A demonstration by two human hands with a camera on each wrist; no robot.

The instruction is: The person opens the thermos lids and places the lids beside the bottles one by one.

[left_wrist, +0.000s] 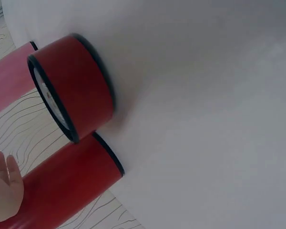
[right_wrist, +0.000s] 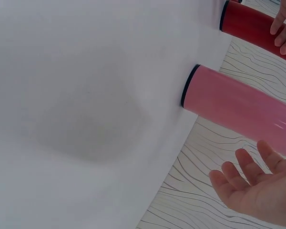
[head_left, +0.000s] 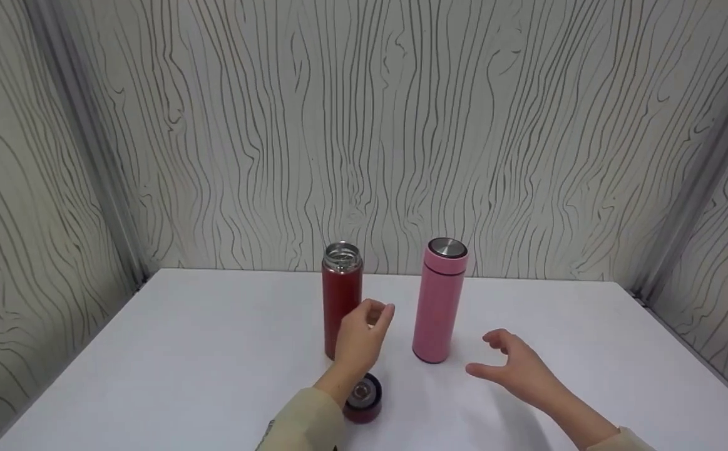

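A red thermos bottle (head_left: 342,285) stands upright without its lid, its steel mouth showing. My left hand (head_left: 362,335) overlaps its lower right side in the head view, fingers loosely bent, nothing between them. Below that wrist lies the red lid (left_wrist: 78,90) on the table, its inner side facing up and partly covered by the sleeve in the head view. To the right, a pink thermos bottle (head_left: 439,307) stands upright with its steel-topped lid on. My right hand (head_left: 517,369) is held to the right of the pink bottle, thumb and fingers spread apart, holding nothing.
A white table (head_left: 213,351) carries the bottles and the lid. Behind it rises a wood-grain patterned panel (head_left: 364,138), with similar panels on both sides and grey posts (head_left: 82,138) at the corners.
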